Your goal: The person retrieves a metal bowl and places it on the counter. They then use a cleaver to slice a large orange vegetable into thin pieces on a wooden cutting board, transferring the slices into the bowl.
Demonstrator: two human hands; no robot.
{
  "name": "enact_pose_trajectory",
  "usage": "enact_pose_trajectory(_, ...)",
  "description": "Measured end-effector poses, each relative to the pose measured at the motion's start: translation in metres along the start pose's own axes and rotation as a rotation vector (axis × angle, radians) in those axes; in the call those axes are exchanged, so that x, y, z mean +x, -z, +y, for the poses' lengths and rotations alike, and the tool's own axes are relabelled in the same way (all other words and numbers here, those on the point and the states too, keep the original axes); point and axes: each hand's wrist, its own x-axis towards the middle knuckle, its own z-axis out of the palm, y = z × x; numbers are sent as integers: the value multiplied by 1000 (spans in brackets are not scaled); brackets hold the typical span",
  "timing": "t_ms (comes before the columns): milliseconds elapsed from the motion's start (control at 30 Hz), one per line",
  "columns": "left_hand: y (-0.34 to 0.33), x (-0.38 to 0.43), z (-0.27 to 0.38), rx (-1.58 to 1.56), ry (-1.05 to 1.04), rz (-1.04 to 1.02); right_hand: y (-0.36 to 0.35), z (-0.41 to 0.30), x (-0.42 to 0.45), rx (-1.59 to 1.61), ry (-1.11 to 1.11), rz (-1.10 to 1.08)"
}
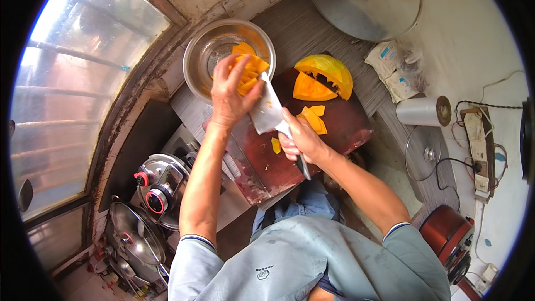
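Note:
With my right hand [303, 139] I grip the handle of a cleaver [267, 108], its broad blade pointing up and left beneath my left hand [234, 88]. My left hand presses cut pumpkin slices [250, 73] against the blade, over the near rim of a steel colander [271, 46]. One pumpkin piece [243, 48] lies inside the colander. On the dark red cutting board [288, 171] stand a large pumpkin chunk with rind [328, 67] and a pumpkin wedge [311, 88]. Several flat slices [313, 119] and a small rind piece [276, 145] lie nearer to me.
A large metal lid [368, 4] leans at the back wall. At right are white packets [384, 56], a foil-like roll [422, 110], a glass lid [424, 154], a power strip with cords [474, 146] and a red cooker [445, 234]. A pressure cooker [165, 188] and wok lid [136, 230] stand left.

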Motion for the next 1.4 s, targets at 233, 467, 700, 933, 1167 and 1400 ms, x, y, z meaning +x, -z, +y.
enact_pose_trajectory(233,-3,9,-101,179,315,-164,-23,-26,35,-49,-17,51)
enact_pose_trajectory(467,-16,-6,-74,319,164,-33,26,-2,-47,-130,174,154)
enact_pose_trajectory(700,-23,-65,48,-187,171,-224,88,58,-139,-123,191,480)
enact_pose_trajectory(933,-78,-90,95,-165,169,-427,122,105,-164,9,106,628)
enact_pose_trajectory(1167,-108,-73,122,-24,248,-497,146,113,-142,23,113,573)
enact_pose_trajectory(1400,-98,-77,117,7,177,-641,150,106,-131,1,51,455)
